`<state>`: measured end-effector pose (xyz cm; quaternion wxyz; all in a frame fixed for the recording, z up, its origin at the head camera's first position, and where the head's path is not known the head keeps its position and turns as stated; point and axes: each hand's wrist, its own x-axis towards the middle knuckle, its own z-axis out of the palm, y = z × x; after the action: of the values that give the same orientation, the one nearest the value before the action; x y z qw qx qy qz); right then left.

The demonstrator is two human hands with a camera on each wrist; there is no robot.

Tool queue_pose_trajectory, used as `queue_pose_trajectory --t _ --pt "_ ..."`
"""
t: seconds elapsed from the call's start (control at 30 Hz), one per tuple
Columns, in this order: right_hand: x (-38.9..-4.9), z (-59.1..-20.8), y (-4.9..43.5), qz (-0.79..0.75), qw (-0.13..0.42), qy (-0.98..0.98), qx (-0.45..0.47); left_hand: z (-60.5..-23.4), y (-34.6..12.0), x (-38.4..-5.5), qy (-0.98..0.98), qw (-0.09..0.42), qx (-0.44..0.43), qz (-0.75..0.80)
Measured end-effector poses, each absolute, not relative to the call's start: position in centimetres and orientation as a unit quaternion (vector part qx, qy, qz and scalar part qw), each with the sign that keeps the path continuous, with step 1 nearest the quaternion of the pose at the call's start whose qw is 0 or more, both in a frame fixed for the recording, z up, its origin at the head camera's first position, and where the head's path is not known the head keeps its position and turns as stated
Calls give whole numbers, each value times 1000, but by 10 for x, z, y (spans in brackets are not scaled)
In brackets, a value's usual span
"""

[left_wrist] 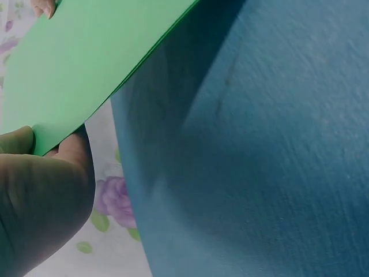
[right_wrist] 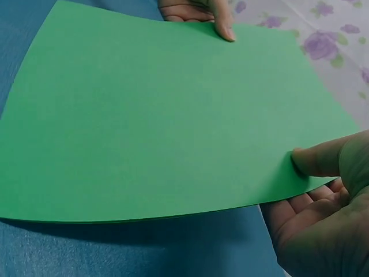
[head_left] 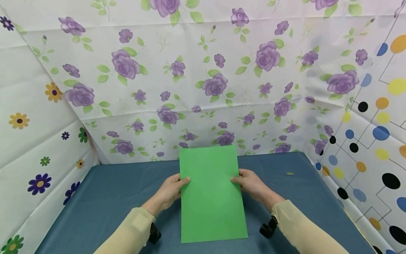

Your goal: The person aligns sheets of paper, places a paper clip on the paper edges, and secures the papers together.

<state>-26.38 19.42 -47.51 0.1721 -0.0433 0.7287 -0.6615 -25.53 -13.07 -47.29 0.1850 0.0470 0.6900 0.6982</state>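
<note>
A green sheet of paper is held up off the blue table by both hands, its long sides running away from me. The left hand pinches its left edge, thumb on top and fingers beneath. On the opposite edge the right hand grips in the same way. From the right wrist, the sheet looks slightly bowed, and the right hand's fingers show under it. The left wrist view shows more than one layer along the edge of the paper.
A small yellow paper clip lies on the blue tabletop toward the far right. White cloths with purple flowers, daisies and coloured dots enclose the back and sides.
</note>
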Motion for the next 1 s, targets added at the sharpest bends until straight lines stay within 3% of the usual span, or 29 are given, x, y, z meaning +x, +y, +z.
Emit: queue_pose_trajectory --t 1.0 --pt "-278 -511 183 -654 137 744 -9 -506 -137 -267 707 220 41 671"
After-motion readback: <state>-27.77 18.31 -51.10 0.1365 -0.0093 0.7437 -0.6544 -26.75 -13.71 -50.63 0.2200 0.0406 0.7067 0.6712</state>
